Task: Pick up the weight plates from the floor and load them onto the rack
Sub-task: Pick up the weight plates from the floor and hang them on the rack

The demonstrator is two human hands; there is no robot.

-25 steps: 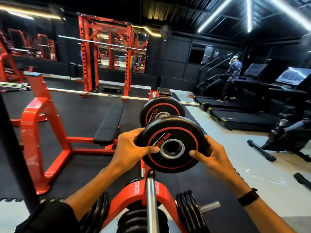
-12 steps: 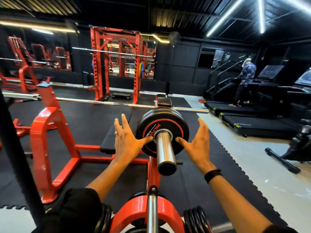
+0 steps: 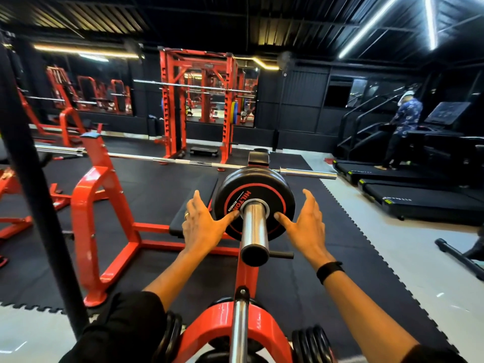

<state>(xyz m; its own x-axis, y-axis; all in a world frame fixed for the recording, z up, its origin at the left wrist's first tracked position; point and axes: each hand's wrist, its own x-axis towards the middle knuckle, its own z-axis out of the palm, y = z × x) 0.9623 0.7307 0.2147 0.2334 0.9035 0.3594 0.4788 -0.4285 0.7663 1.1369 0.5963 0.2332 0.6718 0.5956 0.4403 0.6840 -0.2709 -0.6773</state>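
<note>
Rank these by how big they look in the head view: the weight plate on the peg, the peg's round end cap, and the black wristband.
1. weight plate, clearly the largest.
2 and 3. peg's end cap and wristband: they look about alike, and the cap sits nearer the camera, so I won't rank them.

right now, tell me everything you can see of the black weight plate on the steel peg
The weight plate is a round black disc, rubber-looking, with a red ring and red and white "HILTON FITNESS" lettering on its face. It stands upright, facing the camera, threaded onto the rack's steel peg, which juts out through its metal-lined centre hole. The left hand and right hand flank it with straight fingers, thumb tips pressing its face beside the hole.
</note>
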